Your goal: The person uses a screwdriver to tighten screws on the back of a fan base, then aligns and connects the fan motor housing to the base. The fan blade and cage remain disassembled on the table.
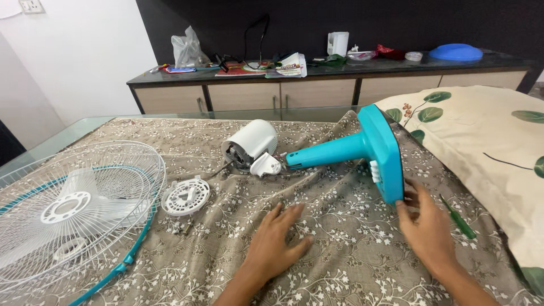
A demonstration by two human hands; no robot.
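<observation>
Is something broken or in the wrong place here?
The fan is in pieces on the cloth: its teal base lies tipped on its side by the right hand, the white motor lies loose beside it, and the grille lies flat, apart. Nothing looks cracked.

Single head-worn view looks forward and down across the brown floral cloth-covered table, near enough to include both forearms. It faces the long dark-topped sideboard on the far wall.

Leaf-print pillow, blue lid
</observation>
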